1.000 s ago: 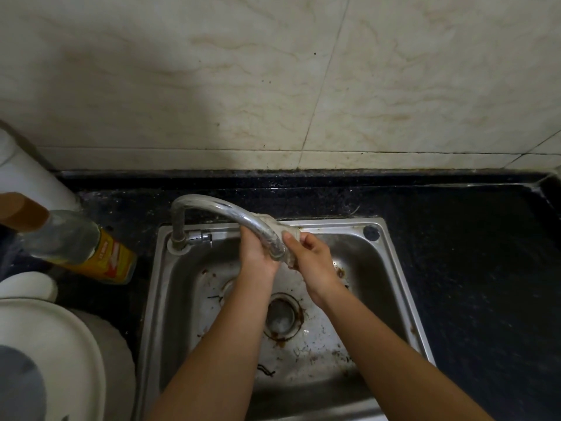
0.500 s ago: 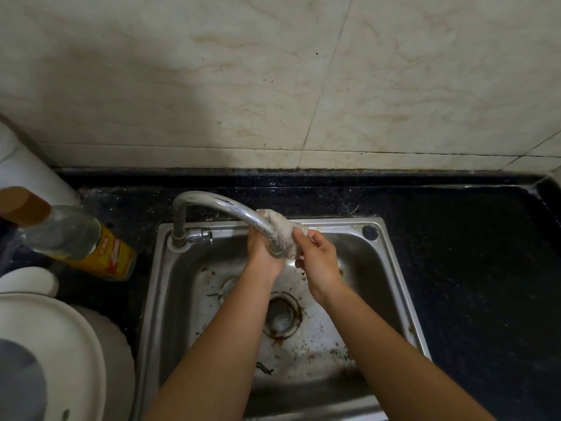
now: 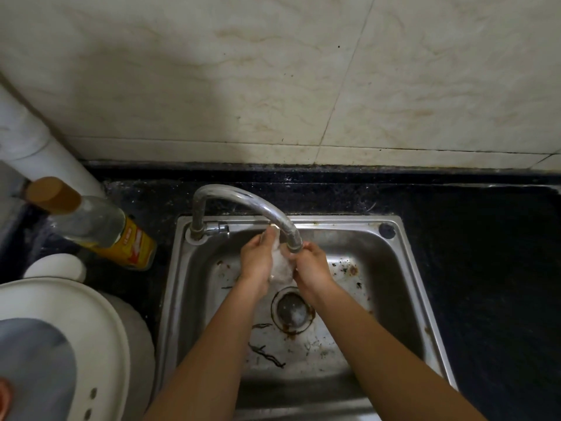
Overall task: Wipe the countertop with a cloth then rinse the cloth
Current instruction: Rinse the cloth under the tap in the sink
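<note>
Bunched white cloth (image 3: 280, 268) lies between left hand (image 3: 256, 263) and right hand (image 3: 312, 267), just below the curved chrome tap (image 3: 243, 198) outlet; both hands grip it, equally near.

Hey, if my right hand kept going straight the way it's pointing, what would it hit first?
The cloth, which the right hand grips; just past it lies the left hand. The faucet spout probably sits higher, though depth is unclear.
</note>
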`<state>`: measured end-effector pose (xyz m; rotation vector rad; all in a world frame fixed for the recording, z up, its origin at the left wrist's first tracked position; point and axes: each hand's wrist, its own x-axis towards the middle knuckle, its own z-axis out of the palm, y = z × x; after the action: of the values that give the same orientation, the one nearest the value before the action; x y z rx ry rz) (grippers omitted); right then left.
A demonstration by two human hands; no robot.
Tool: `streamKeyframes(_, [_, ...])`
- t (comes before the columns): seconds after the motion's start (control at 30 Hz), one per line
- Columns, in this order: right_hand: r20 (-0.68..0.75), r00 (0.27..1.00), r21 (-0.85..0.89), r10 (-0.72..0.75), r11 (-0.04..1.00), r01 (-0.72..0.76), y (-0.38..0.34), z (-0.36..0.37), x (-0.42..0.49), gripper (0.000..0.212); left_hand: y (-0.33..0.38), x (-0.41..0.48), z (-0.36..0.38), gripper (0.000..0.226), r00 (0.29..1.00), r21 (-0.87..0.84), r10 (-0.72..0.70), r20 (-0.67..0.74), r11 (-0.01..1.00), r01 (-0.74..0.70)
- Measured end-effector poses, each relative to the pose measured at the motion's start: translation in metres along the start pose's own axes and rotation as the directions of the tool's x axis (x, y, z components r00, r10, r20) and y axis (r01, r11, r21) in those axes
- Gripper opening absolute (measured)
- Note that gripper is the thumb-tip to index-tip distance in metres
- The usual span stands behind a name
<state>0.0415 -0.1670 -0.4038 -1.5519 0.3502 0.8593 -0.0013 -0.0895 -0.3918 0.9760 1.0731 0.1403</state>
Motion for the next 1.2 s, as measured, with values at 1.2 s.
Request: streamKeyframes(1.2, [0.366,0.87,-0.56,-0.33,0.669,0.489,0.011,-0.031,-0.008,0.021,0.009,-0.019,-0.011,0.019,0.966,0.564,0.248,0.079,0.788,-0.248])
